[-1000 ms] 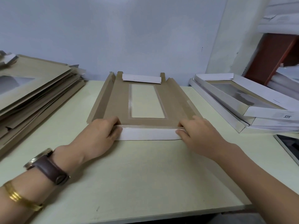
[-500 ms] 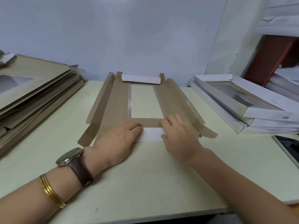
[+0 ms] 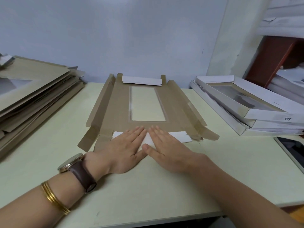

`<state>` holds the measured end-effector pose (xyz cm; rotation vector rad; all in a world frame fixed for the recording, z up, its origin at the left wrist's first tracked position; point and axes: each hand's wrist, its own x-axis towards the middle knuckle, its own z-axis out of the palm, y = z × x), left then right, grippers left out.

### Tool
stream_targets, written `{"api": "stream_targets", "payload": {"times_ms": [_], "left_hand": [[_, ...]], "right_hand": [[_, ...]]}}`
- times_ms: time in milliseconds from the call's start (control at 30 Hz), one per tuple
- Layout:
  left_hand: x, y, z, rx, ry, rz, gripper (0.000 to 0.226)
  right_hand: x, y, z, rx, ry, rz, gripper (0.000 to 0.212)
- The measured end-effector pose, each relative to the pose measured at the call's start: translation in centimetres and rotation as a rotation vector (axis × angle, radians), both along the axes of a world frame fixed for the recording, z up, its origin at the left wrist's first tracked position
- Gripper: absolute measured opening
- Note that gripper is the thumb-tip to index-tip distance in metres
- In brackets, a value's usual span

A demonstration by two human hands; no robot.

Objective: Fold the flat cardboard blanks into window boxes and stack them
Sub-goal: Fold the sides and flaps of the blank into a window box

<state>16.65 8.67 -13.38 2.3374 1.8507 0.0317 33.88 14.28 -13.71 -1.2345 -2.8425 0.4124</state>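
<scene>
Fingers (image 3: 139,131) straight and flat, grasping nothing: left hand (image 3: 125,145) and right hand (image 3: 166,148) press side by side on the near flap (image 3: 179,137), likely setting its crease. Blank (image 3: 120,104) lies mid-bench (image 3: 148,186); far flap (image 3: 141,80) already folded; boxes (image 3: 263,116) stacked right.

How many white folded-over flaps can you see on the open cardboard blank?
2: the far flap, and the near flap pressed under the left hand and right hand.

A packing workroom: flat brown cardboard blanks (image 3: 37,94) piled left of the left hand (image 3: 125,145), folded white window boxes (image 3: 266,115) stacked to its right.
</scene>
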Motion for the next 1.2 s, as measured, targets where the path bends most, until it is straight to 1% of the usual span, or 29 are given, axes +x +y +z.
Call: {"api": "stream_targets", "payload": {"times_ms": [33, 133, 167, 367, 567, 633, 800, 1000, 1067, 1133, 1200], "left_hand": [[0.0, 0.0, 0.0, -0.012, 0.007, 0.017, 0.070], [-0.1, -0.2, 0.0, -0.032, 0.003, 0.046, 0.076], [-0.2, -0.3, 0.0, -0.039, 0.008, 0.052, 0.077], [-0.4, -0.3, -0.2, -0.036, 0.051, 0.093, 0.083], [-1.1, -1.1, 0.2, -0.064, 0.076, 0.111, 0.095], [-1.5, -1.4, 0.4, -0.076, 0.073, 0.120, 0.095], [-2.6, -2.1, 0.3, -0.071, 0.083, 0.156, 0.092], [-3.1, -2.5, 0.4, -0.034, 0.054, 0.183, 0.092], [-3.2, -2.5, 0.2, -0.006, 0.029, 0.181, 0.087], [-3.4, -2.3, 0.1, 0.036, -0.005, 0.179, 0.078], [-3.6, -2.2, 0.1, 0.114, -0.041, 0.167, 0.070]], "right_hand": [[0.5, 0.1, 0.1, 0.001, -0.024, 0.000, 0.082], [1.9, 0.3, 0.4, -0.009, -0.059, -0.019, 0.102], [2.4, 0.3, 0.5, -0.007, -0.064, -0.033, 0.105], [4.8, 0.3, 0.7, -0.001, -0.101, -0.082, 0.104], [5.5, 0.4, 0.7, 0.003, -0.078, -0.097, 0.101], [5.5, 0.5, 0.7, 0.001, -0.075, -0.096, 0.098], [5.9, 0.5, 0.6, 0.041, -0.085, -0.101, 0.078], [5.9, 0.5, 0.4, 0.094, -0.028, -0.103, 0.070], [6.0, 0.6, 0.2, 0.114, 0.010, -0.099, 0.066], [6.1, 0.6, 0.1, 0.135, 0.058, -0.096, 0.060], [6.2, 0.5, 0.2, 0.162, 0.105, -0.084, 0.054]]}}
